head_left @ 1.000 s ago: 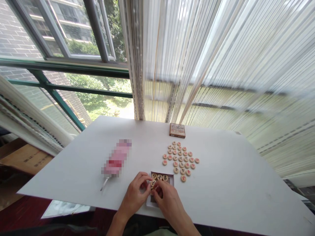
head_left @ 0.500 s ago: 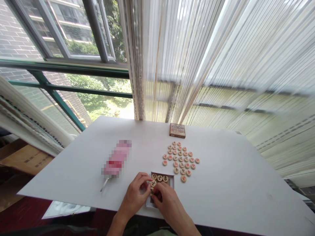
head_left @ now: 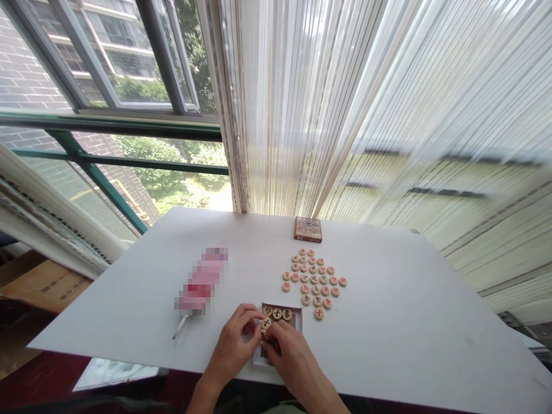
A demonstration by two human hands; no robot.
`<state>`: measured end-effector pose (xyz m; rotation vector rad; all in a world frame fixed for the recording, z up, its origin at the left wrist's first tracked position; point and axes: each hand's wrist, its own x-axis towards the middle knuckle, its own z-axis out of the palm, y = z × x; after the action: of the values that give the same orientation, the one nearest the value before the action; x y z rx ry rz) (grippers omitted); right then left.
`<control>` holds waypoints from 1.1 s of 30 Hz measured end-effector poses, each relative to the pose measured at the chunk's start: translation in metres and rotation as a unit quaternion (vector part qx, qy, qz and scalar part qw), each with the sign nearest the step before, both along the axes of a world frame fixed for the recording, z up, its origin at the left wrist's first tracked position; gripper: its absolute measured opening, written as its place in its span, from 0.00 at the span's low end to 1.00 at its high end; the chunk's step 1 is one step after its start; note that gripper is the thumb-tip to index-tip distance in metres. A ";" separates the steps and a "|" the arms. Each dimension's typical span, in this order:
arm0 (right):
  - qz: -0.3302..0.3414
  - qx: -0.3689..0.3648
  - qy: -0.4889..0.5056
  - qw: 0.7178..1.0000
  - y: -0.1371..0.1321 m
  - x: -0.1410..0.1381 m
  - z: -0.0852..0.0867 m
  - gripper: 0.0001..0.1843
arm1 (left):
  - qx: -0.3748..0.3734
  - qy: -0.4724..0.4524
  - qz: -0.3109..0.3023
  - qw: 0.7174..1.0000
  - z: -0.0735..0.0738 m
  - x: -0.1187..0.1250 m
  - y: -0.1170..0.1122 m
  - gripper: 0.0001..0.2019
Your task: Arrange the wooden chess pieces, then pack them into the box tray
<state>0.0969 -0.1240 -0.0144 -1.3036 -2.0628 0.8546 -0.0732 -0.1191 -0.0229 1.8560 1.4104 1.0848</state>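
A shallow open box (head_left: 299, 319) lies at the table's near edge, with several wooden Chinese chess pieces (head_left: 277, 313) in a row along its far side. My left hand (head_left: 235, 340) reaches over the box's left rim, thumb and forefinger bent around a black-marked Chinese chess piece (head_left: 266, 323). Close below that one, another Chinese chess piece (head_left: 263, 334) shows between the fingers of both hands. My right hand (head_left: 293, 349) is over the middle of the box with its fingers curled together; whatever is under its fingertips is hidden.
Beyond the box, several loose Chinese chess pieces (head_left: 314, 280) with red and black characters lie spread on the white table (head_left: 401, 322). A small printed box (head_left: 307, 229) sits at the far edge. A blurred pink packet (head_left: 202, 282) lies to the left. Curtains and a window stand behind.
The whole view has shifted slightly, with the table things appearing a little further left. Both hands keep nearly the same pose over the box.
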 end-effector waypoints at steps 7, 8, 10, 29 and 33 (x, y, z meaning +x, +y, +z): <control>0.024 0.029 0.036 0.999 -0.008 0.023 0.018 0.08 | -0.002 -0.003 -0.001 1.000 0.000 0.001 -0.003 0.06; 0.022 0.036 0.051 0.998 -0.009 0.030 0.019 0.08 | -0.003 -0.001 -0.002 1.000 0.000 0.002 -0.003 0.07; 0.003 0.058 0.081 0.995 -0.011 0.046 0.020 0.08 | -0.003 0.004 -0.001 1.000 0.000 0.002 -0.003 0.07; -0.115 0.110 0.108 0.981 -0.015 0.095 -0.010 0.08 | -0.015 0.109 -0.018 0.994 0.007 0.004 -0.008 0.14; -0.115 0.106 0.114 0.981 -0.015 0.097 -0.011 0.08 | -0.006 0.116 -0.025 0.993 0.010 0.006 -0.009 0.09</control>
<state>0.1936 -0.1391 -0.0253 -1.2358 -1.7328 0.6311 -0.0668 -0.1285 -0.0125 2.0495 1.4839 0.8556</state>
